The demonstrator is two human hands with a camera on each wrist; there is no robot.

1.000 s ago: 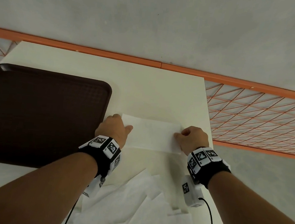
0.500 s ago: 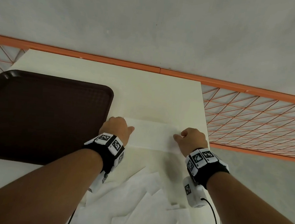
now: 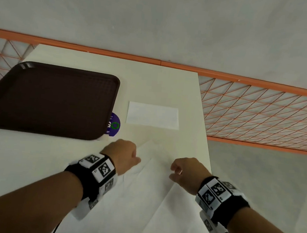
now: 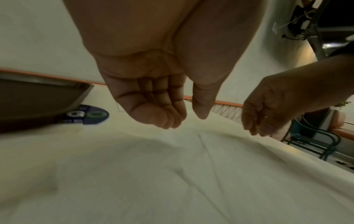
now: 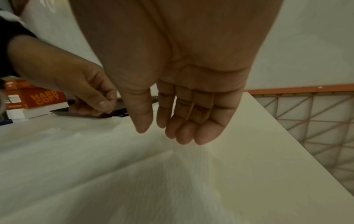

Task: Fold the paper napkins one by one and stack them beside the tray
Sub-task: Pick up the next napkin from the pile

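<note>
1. Left grip [image 3: 125, 155] – fingers [image 4: 168, 112] loosely curled, thumb apart, nothing held; hovering just above the loose napkins [image 3: 141, 199].
2. Right grip [image 3: 185, 172] – fingers [image 5: 187, 128] relaxed and near straight, nothing held; over the right part of the same pile, contact unclear.
3. One folded napkin [image 3: 152, 115] flat on the bench [image 3: 161, 83], just right of the tray [image 3: 48, 98], apart from both hands.
4. One dark tray, one round purple sticker [image 3: 114, 125] partly under its corner.
5. Several unfolded napkins overlapping at the near edge – exact count unclear.
</note>
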